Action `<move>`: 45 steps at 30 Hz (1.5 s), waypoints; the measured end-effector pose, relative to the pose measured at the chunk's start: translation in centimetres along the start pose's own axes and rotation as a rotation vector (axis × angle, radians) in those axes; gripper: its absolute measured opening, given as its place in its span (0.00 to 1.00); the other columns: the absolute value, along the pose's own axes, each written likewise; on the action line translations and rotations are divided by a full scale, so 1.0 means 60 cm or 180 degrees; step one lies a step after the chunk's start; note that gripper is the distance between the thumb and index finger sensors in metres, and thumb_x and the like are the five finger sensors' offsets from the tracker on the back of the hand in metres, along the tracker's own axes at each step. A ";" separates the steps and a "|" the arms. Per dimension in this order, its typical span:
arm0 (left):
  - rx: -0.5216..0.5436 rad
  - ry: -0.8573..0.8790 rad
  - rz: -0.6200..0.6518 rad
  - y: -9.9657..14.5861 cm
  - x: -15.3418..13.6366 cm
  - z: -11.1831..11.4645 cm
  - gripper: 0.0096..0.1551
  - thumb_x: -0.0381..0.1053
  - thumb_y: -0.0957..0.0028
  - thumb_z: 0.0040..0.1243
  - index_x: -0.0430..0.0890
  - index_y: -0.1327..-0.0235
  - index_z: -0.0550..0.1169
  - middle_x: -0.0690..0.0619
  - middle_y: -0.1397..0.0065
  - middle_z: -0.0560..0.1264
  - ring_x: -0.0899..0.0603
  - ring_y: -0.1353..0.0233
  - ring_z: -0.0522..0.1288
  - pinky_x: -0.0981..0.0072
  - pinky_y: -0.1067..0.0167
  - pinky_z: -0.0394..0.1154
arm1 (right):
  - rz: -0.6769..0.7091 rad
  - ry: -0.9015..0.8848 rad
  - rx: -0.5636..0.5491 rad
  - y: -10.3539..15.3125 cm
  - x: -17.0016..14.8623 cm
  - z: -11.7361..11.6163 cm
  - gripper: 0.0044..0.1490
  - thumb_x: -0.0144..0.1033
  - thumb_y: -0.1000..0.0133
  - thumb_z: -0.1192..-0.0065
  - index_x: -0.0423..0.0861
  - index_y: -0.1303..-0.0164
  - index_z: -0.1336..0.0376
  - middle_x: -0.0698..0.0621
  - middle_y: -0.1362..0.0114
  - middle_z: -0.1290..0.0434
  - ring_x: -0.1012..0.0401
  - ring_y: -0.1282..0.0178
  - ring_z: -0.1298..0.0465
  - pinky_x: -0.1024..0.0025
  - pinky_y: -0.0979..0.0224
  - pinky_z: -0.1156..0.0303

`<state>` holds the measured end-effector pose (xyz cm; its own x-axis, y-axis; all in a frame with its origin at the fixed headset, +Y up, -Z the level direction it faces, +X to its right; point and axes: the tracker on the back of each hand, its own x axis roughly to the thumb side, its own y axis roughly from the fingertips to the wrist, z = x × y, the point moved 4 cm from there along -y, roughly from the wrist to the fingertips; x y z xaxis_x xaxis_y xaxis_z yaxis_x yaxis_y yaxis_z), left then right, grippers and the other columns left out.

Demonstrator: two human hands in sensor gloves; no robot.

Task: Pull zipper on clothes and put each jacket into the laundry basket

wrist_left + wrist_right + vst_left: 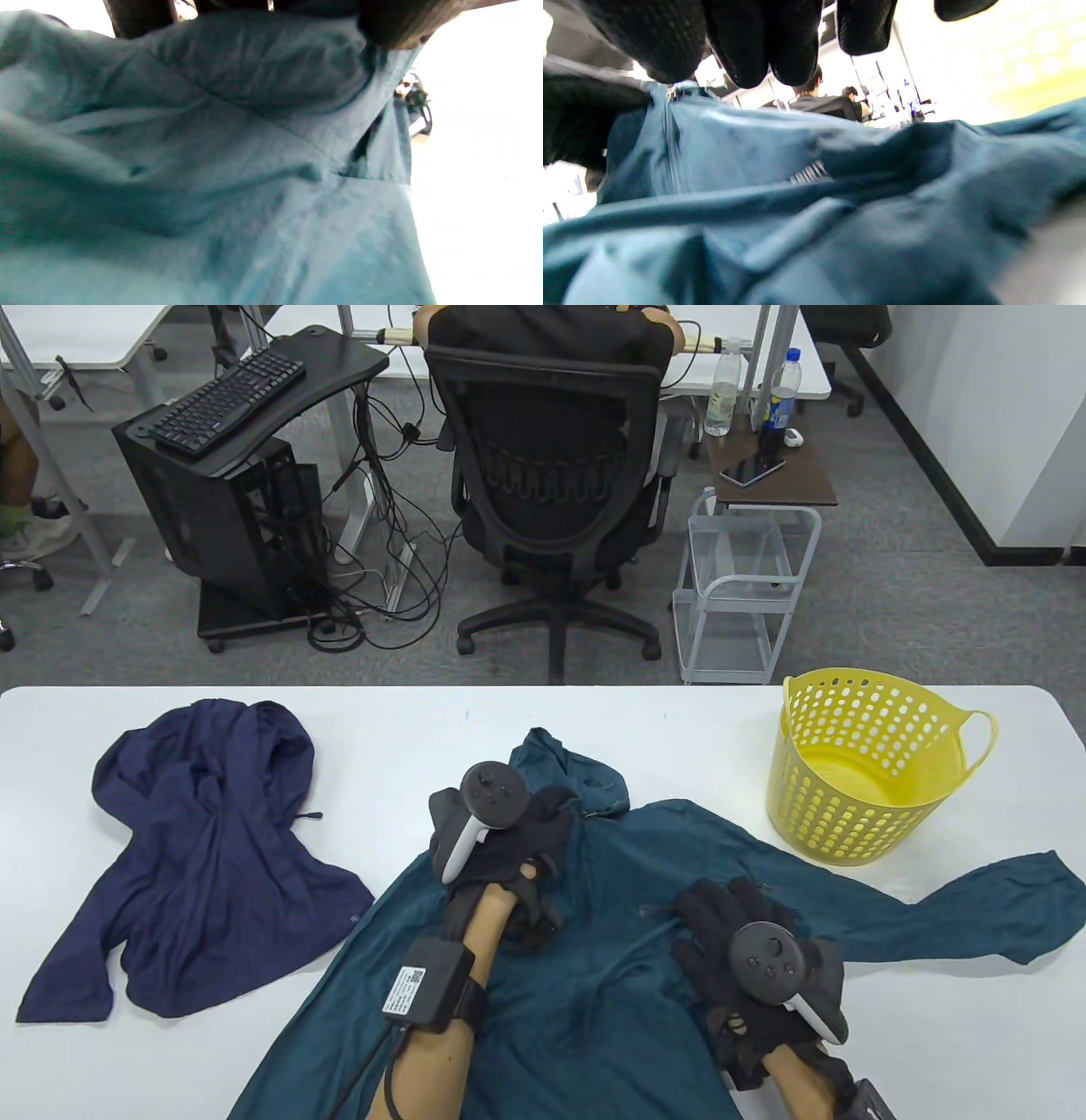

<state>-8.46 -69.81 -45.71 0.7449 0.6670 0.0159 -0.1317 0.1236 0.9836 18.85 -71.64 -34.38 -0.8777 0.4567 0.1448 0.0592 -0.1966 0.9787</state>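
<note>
Zipping teal jacket (594,984): left hand (501,848) fingers curled at collar, grip unclear; right hand (747,950) fingers spread flat; next, basket (857,780).

The left hand (501,840) covers the teal jacket's (594,984) collar, so what its fingers are doing there is hidden under the glove. The jacket's hem runs off the bottom edge of the table view. The right hand's (755,959) fingertips (746,46) loom dark and blurred on its wrist camera; whether they pinch the fabric I cannot tell. The small white print (808,173) on the cloth is too blurred to read.
</note>
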 end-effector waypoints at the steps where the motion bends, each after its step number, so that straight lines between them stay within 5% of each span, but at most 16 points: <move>1: -0.0076 0.0104 -0.0011 0.012 -0.006 0.009 0.25 0.61 0.54 0.56 0.65 0.43 0.79 0.65 0.41 0.87 0.44 0.28 0.77 0.36 0.33 0.68 | -0.0007 0.0017 -0.0035 -0.007 0.011 0.003 0.37 0.53 0.45 0.36 0.56 0.24 0.37 0.53 0.14 0.36 0.40 0.15 0.41 0.27 0.24 0.48; 10: -0.0520 0.0574 0.0007 0.079 -0.033 0.090 0.25 0.63 0.53 0.54 0.62 0.43 0.79 0.58 0.31 0.81 0.38 0.23 0.70 0.33 0.32 0.64 | 0.0058 0.0336 -0.0064 -0.055 0.074 -0.054 0.47 0.53 0.48 0.30 0.63 0.20 0.48 0.60 0.12 0.43 0.44 0.15 0.38 0.34 0.21 0.44; 14: -0.0585 0.0609 0.0034 0.094 -0.047 0.115 0.25 0.63 0.53 0.53 0.62 0.43 0.79 0.59 0.30 0.80 0.38 0.23 0.70 0.34 0.32 0.63 | 0.0201 0.0276 -0.0375 -0.045 0.076 -0.063 0.41 0.53 0.46 0.30 0.69 0.23 0.46 0.63 0.15 0.37 0.46 0.19 0.32 0.36 0.21 0.41; 17: -0.0626 0.0708 -0.0012 0.093 -0.059 0.130 0.25 0.63 0.54 0.54 0.61 0.44 0.81 0.58 0.32 0.82 0.38 0.24 0.71 0.34 0.32 0.64 | 0.0255 0.0443 -0.0575 -0.037 0.080 -0.057 0.33 0.52 0.48 0.28 0.67 0.31 0.35 0.65 0.25 0.25 0.52 0.23 0.26 0.39 0.22 0.39; 21: -0.0570 0.0680 -0.0046 0.092 -0.071 0.132 0.25 0.63 0.54 0.54 0.61 0.45 0.81 0.60 0.37 0.85 0.40 0.27 0.75 0.35 0.33 0.66 | 0.0299 0.0540 -0.0753 -0.029 0.082 -0.049 0.25 0.49 0.49 0.26 0.65 0.40 0.28 0.65 0.40 0.17 0.57 0.31 0.21 0.41 0.23 0.36; 25: -0.0430 0.0816 -0.0123 0.096 -0.086 0.127 0.25 0.63 0.55 0.55 0.60 0.46 0.82 0.60 0.42 0.88 0.41 0.29 0.78 0.37 0.34 0.67 | 0.0425 0.0586 -0.0736 -0.021 0.092 -0.051 0.23 0.49 0.49 0.27 0.64 0.42 0.26 0.64 0.42 0.16 0.57 0.35 0.20 0.41 0.23 0.36; 29: -0.0343 0.0909 -0.0161 0.096 -0.097 0.117 0.26 0.63 0.55 0.56 0.60 0.46 0.82 0.62 0.46 0.90 0.42 0.31 0.79 0.38 0.34 0.69 | 0.0660 0.0677 -0.0702 -0.010 0.114 -0.053 0.24 0.52 0.47 0.30 0.61 0.40 0.26 0.62 0.41 0.16 0.54 0.35 0.20 0.38 0.24 0.37; 34: -0.0699 0.1020 0.0097 0.093 -0.086 0.120 0.34 0.72 0.60 0.58 0.67 0.37 0.76 0.63 0.39 0.86 0.39 0.26 0.74 0.32 0.33 0.64 | 0.0830 0.0860 -0.0699 0.000 0.145 -0.055 0.26 0.51 0.47 0.32 0.58 0.39 0.26 0.60 0.41 0.16 0.53 0.34 0.21 0.37 0.23 0.38; 41: -0.0691 0.1345 -0.0191 0.083 -0.102 0.124 0.24 0.66 0.61 0.65 0.67 0.50 0.83 0.67 0.47 0.87 0.45 0.31 0.79 0.36 0.32 0.66 | 0.0923 0.0995 -0.0734 0.009 0.153 -0.055 0.28 0.52 0.50 0.30 0.57 0.39 0.26 0.60 0.40 0.15 0.53 0.34 0.20 0.38 0.24 0.37; 45: -0.0373 0.1210 -0.0304 0.080 -0.109 0.109 0.24 0.67 0.60 0.62 0.66 0.50 0.82 0.69 0.53 0.87 0.53 0.38 0.83 0.40 0.33 0.69 | 0.1066 0.1206 -0.0788 0.020 0.164 -0.058 0.28 0.53 0.51 0.30 0.61 0.39 0.26 0.62 0.37 0.17 0.53 0.32 0.21 0.38 0.23 0.38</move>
<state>-9.68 -78.38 -39.90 0.4654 0.8698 -0.1637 -0.1637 0.2663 0.9499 8.62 -70.42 -32.31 -0.9423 -0.0003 0.3347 0.2907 -0.4958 0.8183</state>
